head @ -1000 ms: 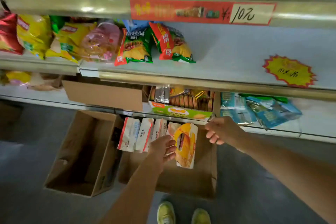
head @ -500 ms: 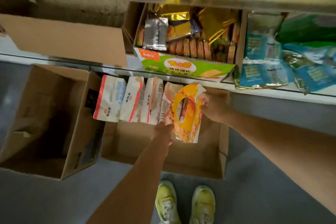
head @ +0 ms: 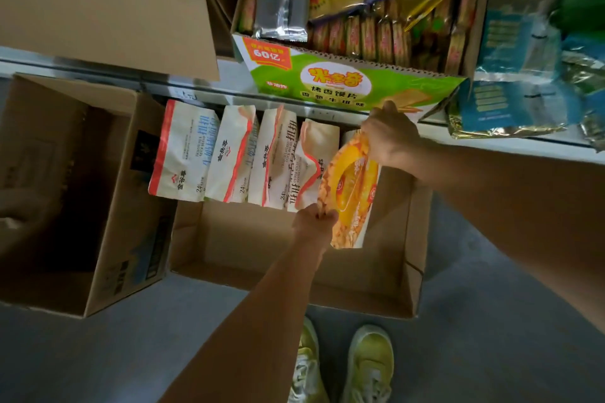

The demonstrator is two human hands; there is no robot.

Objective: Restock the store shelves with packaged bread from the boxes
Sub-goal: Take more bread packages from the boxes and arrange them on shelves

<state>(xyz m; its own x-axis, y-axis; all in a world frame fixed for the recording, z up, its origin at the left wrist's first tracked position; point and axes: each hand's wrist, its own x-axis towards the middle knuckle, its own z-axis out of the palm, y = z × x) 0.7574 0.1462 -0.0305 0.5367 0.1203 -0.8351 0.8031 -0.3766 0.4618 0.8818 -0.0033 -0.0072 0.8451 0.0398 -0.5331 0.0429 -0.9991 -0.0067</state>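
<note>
Both hands are engaged on one item, an orange-and-yellow bread packet (head: 352, 193). The right hand (head: 391, 137) grips the packet's upper end, fingers curled over the top edge with the knuckles toward the camera; the fingertips themselves are hidden behind the packet. The left hand (head: 314, 221) pinches the packet's lower left edge between thumb and curled fingers. The packet hangs between the two grips, over the open cardboard box (head: 294, 275) that sits on the grey floor (head: 491, 337); whether it rests on anything underneath cannot be told. Immediately left of the left hand's fingers stands a row of four white bread bags (head: 242, 157) with red trim, side by side, the nearest one touching the orange packet. Farther left of that row is a second open cardboard box (head: 108, 206). Just beyond the right hand's fingers lies the shelf edge (head: 229, 95), carrying a green display carton (head: 353, 85) of wrapped snack packs, with blue-and-white packets (head: 510, 108) to its right and a plain brown carton (head: 108, 23) to its left. Below both forearms, a pair of yellow-green shoes (head: 343, 366) stands on the floor.
</note>
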